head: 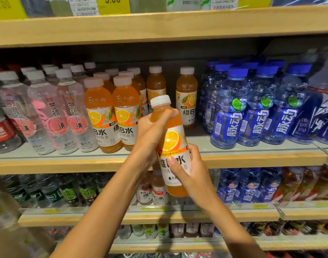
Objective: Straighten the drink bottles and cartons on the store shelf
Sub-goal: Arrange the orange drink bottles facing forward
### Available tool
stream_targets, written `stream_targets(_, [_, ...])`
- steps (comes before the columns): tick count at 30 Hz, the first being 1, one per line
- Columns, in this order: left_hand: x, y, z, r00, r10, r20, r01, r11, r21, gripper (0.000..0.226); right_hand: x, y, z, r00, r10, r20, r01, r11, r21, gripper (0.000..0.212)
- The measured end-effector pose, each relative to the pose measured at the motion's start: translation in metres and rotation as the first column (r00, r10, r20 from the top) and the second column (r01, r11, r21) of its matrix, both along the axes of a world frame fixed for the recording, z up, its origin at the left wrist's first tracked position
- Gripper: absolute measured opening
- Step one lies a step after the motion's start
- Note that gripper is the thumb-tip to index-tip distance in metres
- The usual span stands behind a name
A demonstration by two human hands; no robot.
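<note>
Orange vitamin drink bottle point(172, 141) hanging clear of the shelf, out in front of the wooden lip point(252, 159) of the middle shelf, white cap point(160, 100) uppermost and leaning a little to the left, base dropping below lip level. Being gripped by both hands: left hand point(150, 135) wrapping the shoulder just under the cap, right hand point(189, 174) curling round the lower label with the thumb lying across the print. Long axis running close to upright, so probably needing only a slight righting, a lift and a push straight away from the body. Waiting directly behind it: bare shelf board point(202, 140) at the front of the orange rows, looking like the slot to aim for. Standing set back beyond that gap: rear orange bottle point(186, 97) and a second rear bottle point(155, 84), both upright, labels facing out. Left hand lying nearer the gap, right hand nearer the base and better placed for steering it over the lip. Crowding in just left of the gap: two front orange bottles point(126, 108), touching one another. Pressing close on the right: blue bottles point(227, 116), leaving a narrow lane. Further left, well apart: clear pink-labelled bottles point(71, 116). Risking, most likely, catching the base on the lip or nudging a neighbour while sliding in.
</note>
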State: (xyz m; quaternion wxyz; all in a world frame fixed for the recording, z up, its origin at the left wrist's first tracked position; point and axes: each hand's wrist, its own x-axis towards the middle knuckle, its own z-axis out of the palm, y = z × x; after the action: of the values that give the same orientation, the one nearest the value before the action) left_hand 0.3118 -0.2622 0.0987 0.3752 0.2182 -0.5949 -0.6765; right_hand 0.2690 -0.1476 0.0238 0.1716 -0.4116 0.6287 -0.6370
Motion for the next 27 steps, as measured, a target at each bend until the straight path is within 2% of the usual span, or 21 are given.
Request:
stream_targets(2, [0.004, -0.006, 0.006, 0.993, -0.118, -0.014, 0.119, 0.99, 0.071, 0.027, -0.006, 0.004, 0.003, 0.973, 0.19, 0.132, -0.184, 0.981, -0.055, 0.062])
stream_targets(4, [0.008, -0.011, 0.013, 0.965, -0.256, -0.058, 0.263, 0.952, 0.158, 0.046, -0.01, 0.006, 0.006, 0.894, 0.34, 0.292, -0.328, 0.94, -0.088, 0.078])
stream_targets(6, [0.009, -0.015, 0.017, 0.895, -0.407, -0.182, 0.442, 0.863, 0.243, 0.058, -0.012, 0.007, 0.009, 0.781, 0.46, 0.423, -0.455, 0.882, -0.119, 0.091])
stream_targets(9, [0.007, -0.021, 0.017, 0.739, -0.563, -0.369, 0.662, 0.709, 0.244, 0.067, -0.012, 0.006, 0.013, 0.671, 0.574, 0.47, -0.56, 0.807, -0.187, 0.088])
stream_targets(10, [0.005, -0.023, 0.015, 0.691, -0.595, -0.41, 0.71, 0.665, 0.23, 0.066, -0.012, 0.006, 0.016, 0.666, 0.583, 0.466, -0.572, 0.799, -0.182, 0.087])
stream_targets(12, [0.004, -0.025, 0.013, 0.622, -0.642, -0.449, 0.772, 0.599, 0.212, 0.061, -0.011, 0.003, 0.02, 0.719, 0.559, 0.413, -0.565, 0.816, -0.122, 0.075])
stream_targets(15, [0.003, -0.028, 0.005, 0.576, -0.699, -0.425, 0.809, 0.561, 0.175, 0.056, -0.007, -0.001, 0.021, 0.833, 0.462, 0.306, -0.476, 0.879, -0.031, 0.042])
stream_targets(17, [0.004, -0.032, 0.0, 0.596, -0.727, -0.341, 0.797, 0.588, 0.138, 0.057, -0.006, -0.002, 0.019, 0.878, 0.402, 0.26, -0.41, 0.912, -0.022, 0.033])
stream_targets(19, [0.006, -0.036, -0.003, 0.681, -0.707, -0.192, 0.728, 0.682, 0.073, 0.063, -0.007, -0.002, 0.016, 0.918, 0.336, 0.212, -0.339, 0.941, -0.024, 0.029])
stream_targets(22, [0.009, -0.04, -0.005, 0.832, -0.555, -0.026, 0.554, 0.832, -0.022, 0.063, -0.016, -0.005, 0.017, 0.966, 0.201, 0.161, -0.201, 0.98, -0.017, 0.026])
stream_targets(24, [0.009, -0.04, -0.013, 0.924, -0.377, 0.055, 0.381, 0.911, -0.154, 0.054, -0.026, -0.007, 0.021, 0.99, 0.094, 0.101, -0.094, 0.996, -0.011, 0.039])
stream_targets(25, [0.01, -0.039, -0.02, 0.958, -0.27, 0.1, 0.288, 0.917, -0.277, 0.049, -0.033, -0.009, 0.024, 0.996, 0.053, 0.069, -0.052, 0.999, -0.018, 0.042])
stream_targets(26, [0.012, -0.039, -0.028, 0.975, -0.171, 0.14, 0.215, 0.874, -0.436, 0.044, -0.039, -0.011, 0.026, 0.999, 0.02, 0.044, -0.019, 0.999, -0.032, 0.041])
stream_targets(27, [0.015, -0.04, -0.037, 0.98, -0.077, 0.182, 0.174, 0.776, -0.607, 0.04, -0.046, -0.013, 0.027, 1.0, -0.009, 0.021, 0.01, 0.999, -0.044, 0.038])
